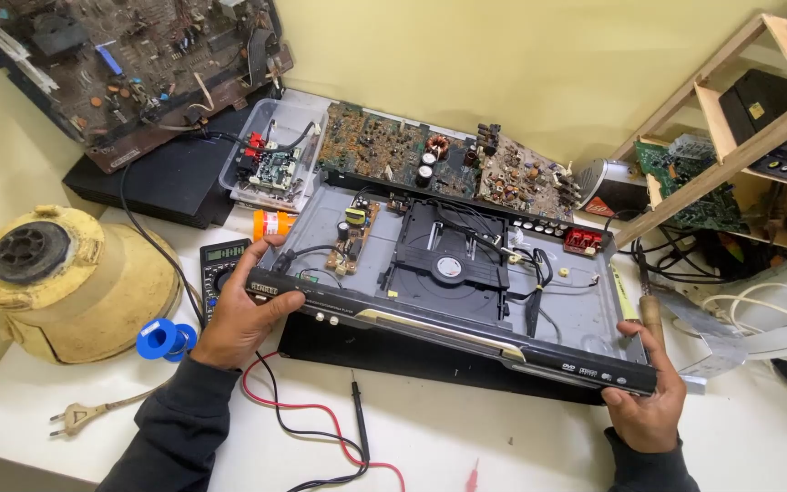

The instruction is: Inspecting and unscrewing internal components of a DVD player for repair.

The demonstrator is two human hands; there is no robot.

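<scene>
Left hand (pixel 240 314) and right hand (pixel 646 401) grip the opened disc player (pixel 453 278) by its front corners.

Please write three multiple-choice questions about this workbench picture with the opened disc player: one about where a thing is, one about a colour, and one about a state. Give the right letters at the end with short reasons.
1. Where does the blue spool lie?
A. inside the disc player
B. on the table beside the yellow housing
C. on the wooden shelf

2. What colour is the cap of the small bottle behind the left hand?
A. white
B. black
C. green

3. In what state is the disc player?
A. top cover off, insides showing
B. closed
C. packed in a box

Answers:
1 B: the spool rests on the table next to the yellow housing.
2 A: the orange bottle has a white cap.
3 A: the boards and disc tray lie open while the left hand and right hand grip the front corners.
</scene>
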